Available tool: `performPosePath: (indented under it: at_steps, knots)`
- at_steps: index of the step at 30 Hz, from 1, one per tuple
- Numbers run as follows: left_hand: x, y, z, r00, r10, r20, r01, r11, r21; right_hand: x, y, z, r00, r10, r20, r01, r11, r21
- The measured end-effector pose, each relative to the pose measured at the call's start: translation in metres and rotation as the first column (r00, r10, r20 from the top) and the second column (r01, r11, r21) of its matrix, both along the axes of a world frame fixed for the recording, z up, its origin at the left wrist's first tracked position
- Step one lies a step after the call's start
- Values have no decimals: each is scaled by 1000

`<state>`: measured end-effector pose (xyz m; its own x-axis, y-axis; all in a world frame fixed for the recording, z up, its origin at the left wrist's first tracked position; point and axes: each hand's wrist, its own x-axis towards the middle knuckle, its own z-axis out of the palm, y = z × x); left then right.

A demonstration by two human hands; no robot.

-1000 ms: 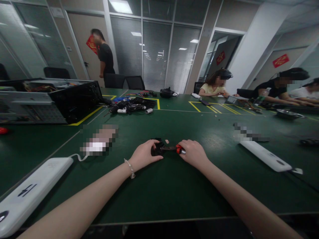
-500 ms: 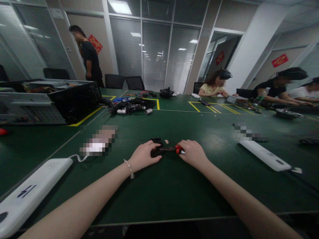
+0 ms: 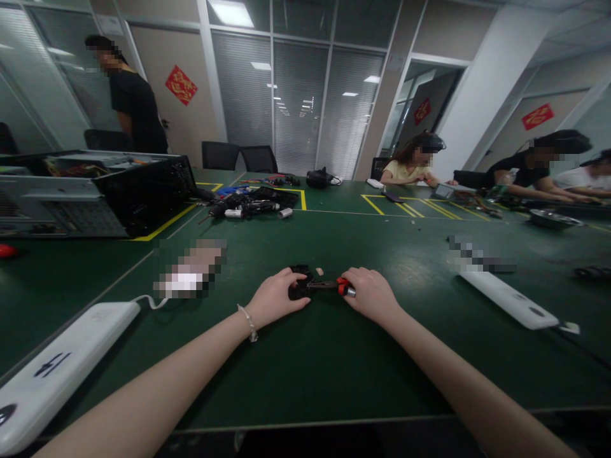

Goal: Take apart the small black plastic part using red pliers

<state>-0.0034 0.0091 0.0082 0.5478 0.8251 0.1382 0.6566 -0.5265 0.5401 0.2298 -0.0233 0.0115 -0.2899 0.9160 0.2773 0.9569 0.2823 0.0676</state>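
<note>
On the green table, my left hand [image 3: 275, 294] is closed around a small black part [image 3: 300, 289], with the thumb and fingers at its near and left sides. What the part is I cannot make out. My right hand [image 3: 370, 291] grips red-handled needle-nose pliers [image 3: 329, 285]; their long dark jaws point left and reach the black part. Whether the jaw tips pinch anything is too small to tell. A small pale piece [image 3: 319, 271] lies just beyond the jaws.
A computer case [image 3: 157, 197] stands at the back left. White power banks [image 3: 71, 356] lie on both sides, the left one cabled to a phone [image 3: 191, 270]. Dark tools and cables [image 3: 252, 202] are heaped farther back. Co-workers [image 3: 415, 162] sit across at the right; another person [image 3: 136, 105] stands behind.
The standing person at the back has moved left. My hands, the pliers and the black part have barely shifted.
</note>
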Motion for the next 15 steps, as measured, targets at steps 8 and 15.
performPosePath:
  at_steps: [8, 15]
  knots:
    - [1, 0, -1, 1000, -11, -6, 11, 999, 30, -1, 0, -1, 1000, -8, 4, 8, 1000, 8]
    - [0, 1, 0, 1000, -27, -7, 27, 999, 25, -4, 1, 0, 1000, -10, 22, 10, 1000, 5]
